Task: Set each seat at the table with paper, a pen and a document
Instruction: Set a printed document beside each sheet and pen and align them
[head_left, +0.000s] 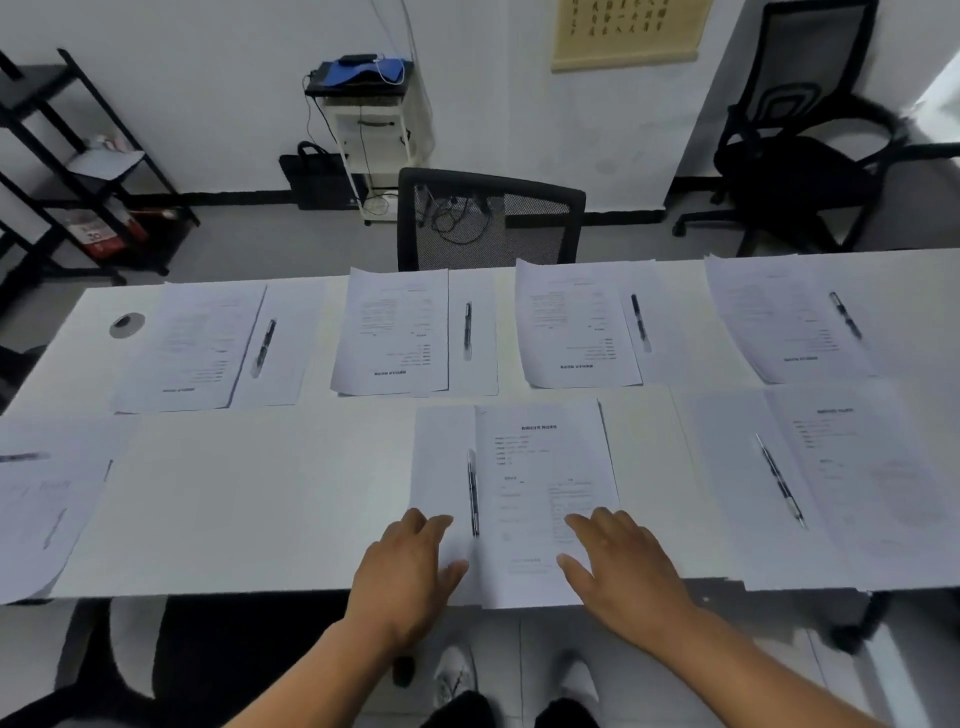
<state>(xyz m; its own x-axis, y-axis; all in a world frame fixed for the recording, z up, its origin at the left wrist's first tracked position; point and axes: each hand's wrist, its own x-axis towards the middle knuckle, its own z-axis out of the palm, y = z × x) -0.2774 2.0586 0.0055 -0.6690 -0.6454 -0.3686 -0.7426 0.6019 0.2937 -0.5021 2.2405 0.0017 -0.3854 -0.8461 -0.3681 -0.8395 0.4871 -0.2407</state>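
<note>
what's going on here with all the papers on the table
A person is setting places along a white table. Both hands, the left hand and right hand, lie flat on the near middle set, a printed document with a pen beside it. Four sets already line the far side.

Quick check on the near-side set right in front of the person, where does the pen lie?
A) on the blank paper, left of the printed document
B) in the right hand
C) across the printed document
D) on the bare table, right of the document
A: the pen lies lengthwise on the blank paper just left of the printed document, while the left hand and right hand rest flat on the sheets.
</note>
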